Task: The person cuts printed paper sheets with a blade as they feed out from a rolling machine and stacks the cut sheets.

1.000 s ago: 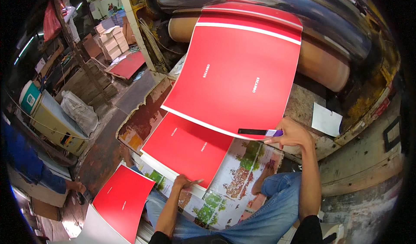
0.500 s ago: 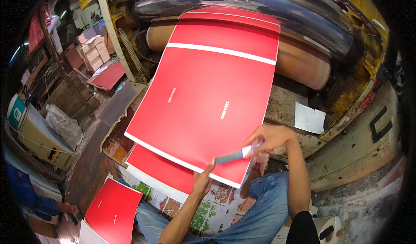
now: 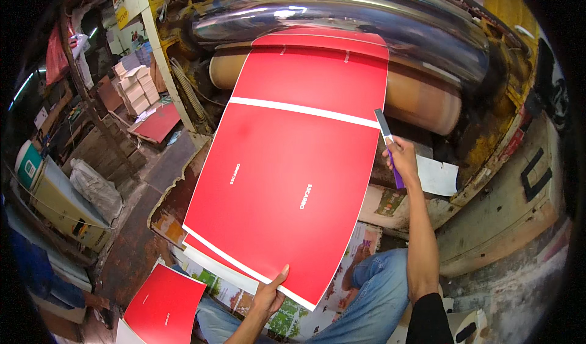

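Note:
A long red printed sheet hangs from the shiny metal roller towards me, with a white band across it. At its near edge, my left hand pinches the white margin, thumb on top. My right hand is closed round a knife with a flat grey blade and a purple handle. The blade's tip lies at the sheet's right edge, just above the end of the white band. Below the sheet, part of another red sheet with a white border shows.
Below the metal roller is a tan roller. Another red sheet lies at lower left, near another person's hand. A white paper piece sits on the machine's ledge at right. Paper stacks stand at back left.
The red sheet has come further out of the rollers towards me, and its white band is lower. My right hand has moved the knife from the near edge up to the right edge.

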The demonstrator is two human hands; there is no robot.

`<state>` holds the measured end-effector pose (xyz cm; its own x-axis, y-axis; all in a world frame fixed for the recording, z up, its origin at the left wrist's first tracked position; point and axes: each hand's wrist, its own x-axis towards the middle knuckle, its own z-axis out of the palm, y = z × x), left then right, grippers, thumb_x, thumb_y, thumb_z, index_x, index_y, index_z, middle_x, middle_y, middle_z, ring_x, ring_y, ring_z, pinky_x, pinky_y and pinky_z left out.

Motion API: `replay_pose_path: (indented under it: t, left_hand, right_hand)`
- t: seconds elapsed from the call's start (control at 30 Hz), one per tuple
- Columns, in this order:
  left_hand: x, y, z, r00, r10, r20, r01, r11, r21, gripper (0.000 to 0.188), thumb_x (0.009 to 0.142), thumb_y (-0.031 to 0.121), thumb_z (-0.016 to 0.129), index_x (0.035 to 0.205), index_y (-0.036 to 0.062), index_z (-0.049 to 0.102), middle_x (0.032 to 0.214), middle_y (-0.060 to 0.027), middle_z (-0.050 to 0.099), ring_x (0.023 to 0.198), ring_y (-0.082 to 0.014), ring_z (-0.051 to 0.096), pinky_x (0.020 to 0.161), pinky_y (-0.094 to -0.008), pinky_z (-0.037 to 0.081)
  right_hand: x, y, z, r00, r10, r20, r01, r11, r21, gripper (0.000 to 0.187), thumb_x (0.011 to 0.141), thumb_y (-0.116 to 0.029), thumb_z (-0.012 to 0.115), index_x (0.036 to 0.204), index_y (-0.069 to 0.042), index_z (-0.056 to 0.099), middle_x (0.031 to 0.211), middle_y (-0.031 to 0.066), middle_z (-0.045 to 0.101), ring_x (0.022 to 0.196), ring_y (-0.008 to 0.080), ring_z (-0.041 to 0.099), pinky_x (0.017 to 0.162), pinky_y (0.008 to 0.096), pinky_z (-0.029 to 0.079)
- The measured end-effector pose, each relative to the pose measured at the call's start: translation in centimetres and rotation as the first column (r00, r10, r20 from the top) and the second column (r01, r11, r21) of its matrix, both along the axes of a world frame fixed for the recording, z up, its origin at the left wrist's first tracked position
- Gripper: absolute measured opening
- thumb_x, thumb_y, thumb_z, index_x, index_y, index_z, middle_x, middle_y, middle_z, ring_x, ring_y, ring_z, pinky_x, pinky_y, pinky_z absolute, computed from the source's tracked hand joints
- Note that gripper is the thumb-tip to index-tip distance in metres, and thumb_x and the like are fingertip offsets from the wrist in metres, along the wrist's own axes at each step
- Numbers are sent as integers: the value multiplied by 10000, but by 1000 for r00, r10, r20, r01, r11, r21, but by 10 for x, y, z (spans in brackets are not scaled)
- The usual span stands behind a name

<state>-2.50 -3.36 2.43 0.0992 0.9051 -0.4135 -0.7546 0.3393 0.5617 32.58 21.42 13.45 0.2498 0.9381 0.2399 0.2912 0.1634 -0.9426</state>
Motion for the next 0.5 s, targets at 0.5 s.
replay_pose_path:
  t: [0.5]
  left_hand:
    - [-21, -62, -17, 997, 26, -67, -32, 995, -89, 493, 906, 18, 598, 1340, 13, 365, 1296, -166, 511, 1182, -282, 539, 1013, -458, 470]
  right_hand:
    - [-17, -46, -4, 991, 71, 115, -58, 992, -115, 254, 949, -210, 557, 1043, 11, 643, 615, 34, 587, 418, 69, 473, 376, 246, 354]
